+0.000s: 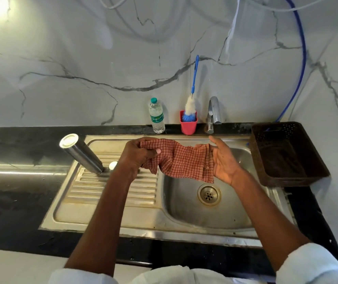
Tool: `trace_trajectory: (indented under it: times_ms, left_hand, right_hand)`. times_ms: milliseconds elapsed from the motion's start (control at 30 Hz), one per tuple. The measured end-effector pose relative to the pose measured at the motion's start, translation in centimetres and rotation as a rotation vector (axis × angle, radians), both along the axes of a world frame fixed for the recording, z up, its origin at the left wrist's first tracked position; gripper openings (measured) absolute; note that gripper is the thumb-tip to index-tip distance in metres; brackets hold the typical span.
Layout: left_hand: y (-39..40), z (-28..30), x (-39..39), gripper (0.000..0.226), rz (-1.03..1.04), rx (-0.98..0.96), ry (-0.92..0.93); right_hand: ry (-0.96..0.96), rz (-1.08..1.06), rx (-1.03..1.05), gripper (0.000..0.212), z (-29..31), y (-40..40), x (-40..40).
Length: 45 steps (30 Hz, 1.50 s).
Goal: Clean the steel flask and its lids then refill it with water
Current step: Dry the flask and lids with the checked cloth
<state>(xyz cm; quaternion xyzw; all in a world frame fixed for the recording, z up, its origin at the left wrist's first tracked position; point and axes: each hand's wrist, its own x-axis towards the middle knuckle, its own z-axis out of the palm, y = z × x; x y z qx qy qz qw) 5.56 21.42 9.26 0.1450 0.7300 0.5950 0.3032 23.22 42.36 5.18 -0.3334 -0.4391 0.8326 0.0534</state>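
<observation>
A checked cloth [181,158] is held stretched over the sink basin [211,214] by both hands: the left hand [137,155] is curled round one end, and the right hand [224,160] has its fingers nearly straight, the other end apparently pinched at the thumb. The steel flask [82,153] stands on the ribbed drainboard [110,191], to the left of the hands, its long axis upright though slanted by the lens, a white-topped lid on it. The left hand is nearer. One sink, one basket [286,154], one flask, one cloth, one plastic water bottle [156,115], one bottle brush [192,93] and one small white lid [113,165] beside the flask's base are counted.
</observation>
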Motion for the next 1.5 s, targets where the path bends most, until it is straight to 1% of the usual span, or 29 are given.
trace_trajectory:
  times_ms: [33,100,167,267,333,400,433,500,533,567,600,633,667,700,733,767,833,867,933,967,1033,1067,1133,1167,1200,1267,1333,1433,1500]
  left_hand:
    - [-0.2,0.5,-0.2,0.042,-0.019,-0.011,0.009]
    - [-0.6,1.1,-0.8,0.042,-0.101,-0.068,0.023]
    - [-1.1,1.2,-1.4,0.035,-0.181,-0.146,-0.018]
    - [-2.0,0.7,-1.7,0.043,-0.189,-0.302,-0.102]
    - [-2.8,0.1,-1.9,0.033,-0.227,-0.362,-0.075]
    - [-3.6,-0.2,-2.1,0.021,-0.276,-0.389,0.005]
    - [-3.8,-0.2,-1.9,0.017,-0.288,-0.391,0.044]
    - [-3.9,-0.2,-1.5,0.009,-0.307,-0.376,0.137]
    - [-3.7,-0.2,-1.2,0.008,-0.312,-0.372,0.191]
    - [-3.5,-0.1,-1.0,0.009,-0.313,-0.379,0.241]
    - [-3.4,-0.1,-1.0,0.011,-0.317,-0.394,0.280]
    - [-3.3,-0.2,-1.0,0.013,-0.322,-0.419,0.310]
    - [-3.2,-0.5,-1.2,0.015,-0.338,-0.459,0.349]
    - [-3.0,-0.8,-1.5,0.015,-0.384,-0.525,0.409]
    - [-2.8,-1.2,-1.7,0.016,-0.467,-0.616,0.493]
    - [-2.6,-1.5,-1.8,0.024,-0.572,-0.718,0.587]
    - [-2.3,-2.0,-2.0,0.040,-0.721,-0.852,0.680]
    - [-2.3,-2.0,-2.3,0.039,-0.752,-0.850,0.669]
    - [-2.9,-2.3,-3.2,0.025,-0.729,-0.751,0.598]
    - [-3.2,-2.5,-3.7,0.019,-0.678,-0.679,0.562]
    - [-4.0,-3.0,-4.6,0.007,-0.516,-0.534,0.443]
    - [-4.3,-3.3,-4.8,0.002,-0.440,-0.462,0.363]
    - [-4.5,-3.7,-5.2,0.005,-0.314,-0.311,0.199]
    - [-4.5,-3.9,-5.2,0.006,-0.252,-0.244,0.108]
    - [-4.3,-4.1,-5.4,0.006,-0.199,-0.194,0.025]
    - [-4.0,-4.5,-5.9,0.006,-0.141,-0.141,-0.130]
    - [-3.8,-4.8,-6.1,0.013,-0.128,-0.102,-0.291]
    - [-4.3,-5.0,-6.3,0.045,-0.145,0.050,-0.534]
    - [-4.7,-5.4,-6.9,0.045,-0.114,0.137,-0.660]
  right_hand:
    - [-0.027,0.054,0.082,0.061,0.1,-0.2,-0.2]
    - [-0.071,0.146,0.312,0.041,0.3,-0.5,-0.6]
    - [-0.110,0.130,0.467,0.028,0.8,-0.6,-1.2]
    - [-0.071,0.114,0.562,0.023,2.0,-0.7,-1.8]
    - [-0.068,0.148,0.734,0.021,2.3,-0.3,-2.2]
    - [-0.074,0.176,0.907,0.018,2.2,0.3,-2.4]
    - [-0.069,0.167,0.954,0.016,2.2,0.5,-2.4]
    - [-0.040,0.122,0.913,0.010,2.0,0.8,-2.1]
    - [-0.006,0.105,0.840,0.012,2.0,0.9,-1.8]
    - [0.026,0.131,0.763,0.021,2.0,0.9,-1.6]
    - [0.037,0.206,0.723,0.033,1.9,0.9,-1.4]
    - [0.008,0.310,0.763,0.043,1.7,1.0,-1.4]
    - [-0.052,0.417,0.855,0.048,1.6,1.0,-1.5]
    - [-0.128,0.490,0.959,0.045,1.3,0.9,-1.7]
    - [-0.185,0.512,1.037,0.038,1.2,0.7,-1.9]
    - [-0.197,0.491,1.074,0.031,1.2,0.5,-2.3]
    - [-0.127,0.392,1.049,0.026,1.6,-0.2,-2.8]
    - [-0.064,0.328,0.979,0.029,1.7,-0.6,-3.0]
    - [-0.021,0.234,0.839,0.040,1.8,-1.1,-3.5]
    - [-0.078,0.208,0.845,0.042,1.6,-1.3,-3.9]
    - [-0.279,0.216,0.920,0.035,1.0,-1.6,-4.8]
    - [-0.354,0.188,0.897,0.030,0.8,-2.1,-5.3]
    - [-0.397,0.024,0.787,0.026,0.7,-4.2,-6.5]
    - [-0.399,-0.095,0.782,0.024,0.8,-5.5,-7.1]
    - [-0.400,-0.203,0.843,0.023,0.7,-7.0,-7.8]
    - [-0.376,-0.309,1.035,0.020,0.7,-10.8,-9.3]
    - [-0.309,-0.260,1.185,0.018,0.7,-14.4,-10.9]
    - [-0.306,-0.043,1.433,0.029,0.4,-18.4,-12.6]
    - [-0.332,0.114,1.576,0.040,-0.2,-19.9,-12.9]
